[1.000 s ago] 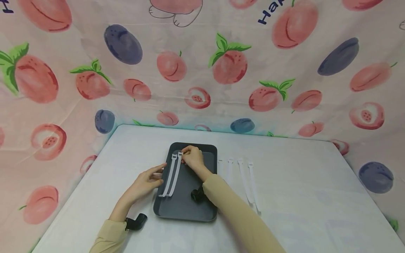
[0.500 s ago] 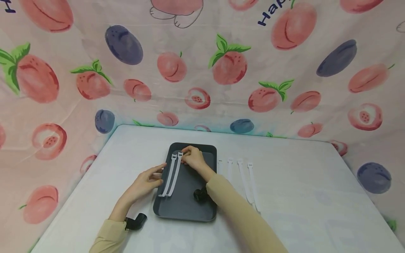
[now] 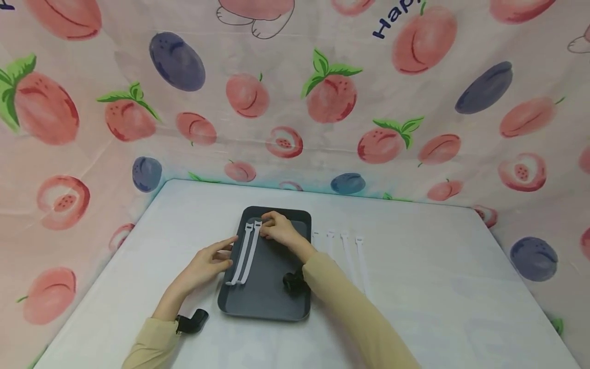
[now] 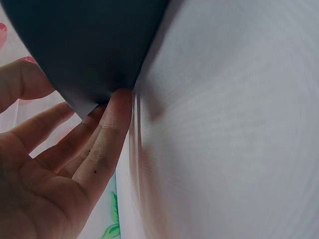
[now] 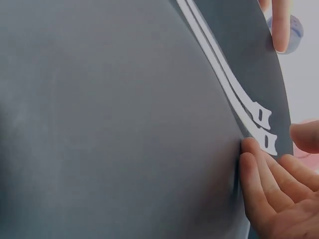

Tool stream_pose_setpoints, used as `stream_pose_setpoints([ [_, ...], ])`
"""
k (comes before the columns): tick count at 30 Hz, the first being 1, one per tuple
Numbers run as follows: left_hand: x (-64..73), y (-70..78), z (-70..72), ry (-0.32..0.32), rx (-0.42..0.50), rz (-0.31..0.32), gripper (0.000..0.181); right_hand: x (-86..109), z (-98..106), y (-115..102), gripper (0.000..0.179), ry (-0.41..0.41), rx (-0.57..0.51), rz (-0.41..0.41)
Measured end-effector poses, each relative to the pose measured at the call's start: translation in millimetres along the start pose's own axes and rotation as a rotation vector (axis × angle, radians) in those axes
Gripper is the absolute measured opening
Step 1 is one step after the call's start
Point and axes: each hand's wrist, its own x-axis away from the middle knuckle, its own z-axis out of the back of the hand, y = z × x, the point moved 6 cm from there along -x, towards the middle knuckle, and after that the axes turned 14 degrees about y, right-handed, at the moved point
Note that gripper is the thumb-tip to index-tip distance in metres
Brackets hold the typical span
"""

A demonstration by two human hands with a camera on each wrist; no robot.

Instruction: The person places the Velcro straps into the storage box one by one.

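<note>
In the dark grey tray (image 3: 262,300) two white slotted cable straps lie side by side along the left wall. The right strap (image 3: 251,251) is the one closest to my right hand (image 3: 278,229). That hand's fingertips rest on the tray just beside the strap's slotted head (image 5: 255,130), and the thumb (image 5: 306,138) stands apart from them, near the rim. My left hand (image 3: 205,263) touches the tray's left side with its fingers fairly straight. In the left wrist view its fingertips meet the outer wall (image 4: 84,50) close to the table.
Several more white straps (image 3: 359,241) lie in a row on the white table (image 3: 438,287), right of the tray and partly behind the right sleeve (image 3: 350,312). A fruit-print cloth (image 3: 286,97) hangs behind the table. Black wrist cameras (image 3: 193,321) sit on both wrists.
My right forearm has shifted slightly to the right, covering more of the table straps. The head view has turned a little. Both hands and the two straps in the tray otherwise stay in place.
</note>
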Motion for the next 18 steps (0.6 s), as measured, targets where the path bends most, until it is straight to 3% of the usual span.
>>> stream_pose_setpoints([
  [18,-0.3,-0.3,0.0,-0.005,-0.003,0.019,0.059,9.7,7.7,-8.4,0.045,-0.092,0.144,0.057],
])
